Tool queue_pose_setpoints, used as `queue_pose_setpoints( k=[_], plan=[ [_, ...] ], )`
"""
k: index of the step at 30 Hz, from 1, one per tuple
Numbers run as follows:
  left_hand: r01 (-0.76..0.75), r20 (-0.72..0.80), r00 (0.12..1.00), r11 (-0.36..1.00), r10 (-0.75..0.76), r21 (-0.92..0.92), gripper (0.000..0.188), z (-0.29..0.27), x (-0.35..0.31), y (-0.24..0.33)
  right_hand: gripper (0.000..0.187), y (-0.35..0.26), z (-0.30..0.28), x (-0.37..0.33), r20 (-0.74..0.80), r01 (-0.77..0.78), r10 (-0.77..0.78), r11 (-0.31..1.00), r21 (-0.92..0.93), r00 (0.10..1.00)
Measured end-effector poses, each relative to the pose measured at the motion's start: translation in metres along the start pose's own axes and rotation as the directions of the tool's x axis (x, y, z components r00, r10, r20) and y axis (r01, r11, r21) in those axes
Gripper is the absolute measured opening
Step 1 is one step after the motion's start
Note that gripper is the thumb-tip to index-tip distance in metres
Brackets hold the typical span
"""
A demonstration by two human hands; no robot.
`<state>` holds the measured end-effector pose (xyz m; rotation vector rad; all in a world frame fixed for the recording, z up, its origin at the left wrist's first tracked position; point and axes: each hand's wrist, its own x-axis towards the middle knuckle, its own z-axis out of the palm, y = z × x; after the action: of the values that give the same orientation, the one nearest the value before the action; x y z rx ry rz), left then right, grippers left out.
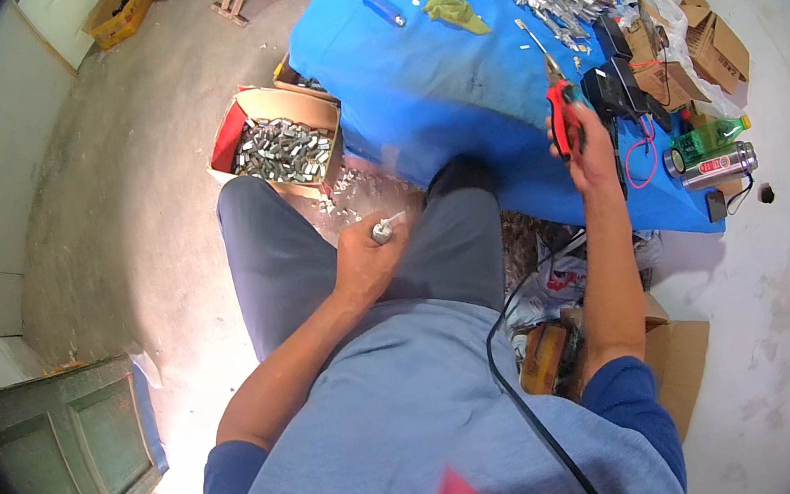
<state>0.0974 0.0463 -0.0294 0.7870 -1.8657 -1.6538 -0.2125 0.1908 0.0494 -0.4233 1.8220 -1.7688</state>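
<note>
Here, red-handled pliers and a small silvery piece.
The right hand grips the pliers; the left hand, the piece.

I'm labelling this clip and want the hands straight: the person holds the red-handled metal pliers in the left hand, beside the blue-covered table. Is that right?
Not quite: the red-handled metal pliers are in the right hand. The left hand holds a small pale piece instead. The head view shows this. The pliers are indeed beside the blue-covered table.
</note>
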Motion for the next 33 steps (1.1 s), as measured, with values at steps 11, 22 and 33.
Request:
queue_pose_setpoints(
  k=[11,22,33],
  plan=[
    [-0.046,0.045,0.998,0.999,0.045,0.021,0.034,0.002,-0.005,-0.001,0.061,0.071,0.068,-0.179,0.490,-0.443,0.186,0.754,0.485,0.852],
    [0.035,0.129,0.991,0.997,-0.025,-0.071,0.033,0.005,-0.013,-0.007,0.067,0.053,0.065,-0.194,0.479,0.195,0.114,0.813,-0.548,0.870],
    [0.162,0.388,0.919,0.966,-0.074,-0.201,0.023,0.002,-0.018,-0.004,0.073,0.064,0.071,-0.188,0.528,0.313,0.044,0.763,-0.566,0.848]
  ],
)
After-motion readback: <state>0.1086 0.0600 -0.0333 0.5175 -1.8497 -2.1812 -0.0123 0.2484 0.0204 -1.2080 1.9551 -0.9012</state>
